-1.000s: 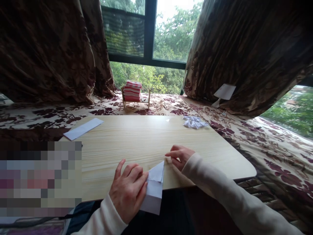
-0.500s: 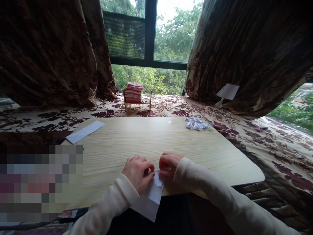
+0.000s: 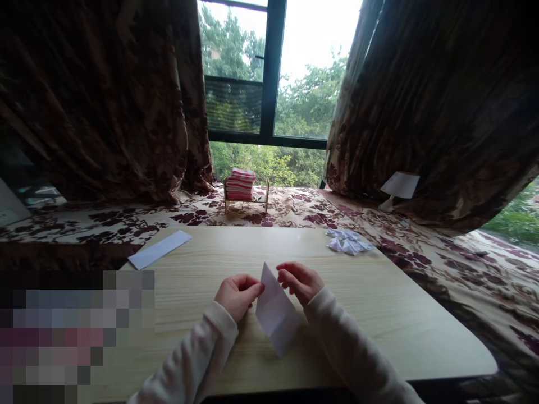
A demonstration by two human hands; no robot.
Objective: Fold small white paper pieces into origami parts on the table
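Observation:
A folded white paper (image 3: 276, 317) with a pointed top stands tilted over the wooden table, creased across its lower part. My left hand (image 3: 239, 293) pinches its upper left edge between thumb and fingers. Just right of the paper's tip, my right hand (image 3: 300, 280) has its fingers curved and a little apart, with nothing seen between them and a small gap to the paper.
A white paper strip (image 3: 160, 250) lies at the table's (image 3: 210, 252) back left. Several folded paper pieces (image 3: 349, 242) sit at the back right. Behind are a small rack of striped cloths (image 3: 241, 185) and a white lamp (image 3: 400, 185). Blurred blocks cover the lower left.
The paper has been raised from the table's front edge, its point now facing up. My right hand has let go of it and opened. The view has tilted up.

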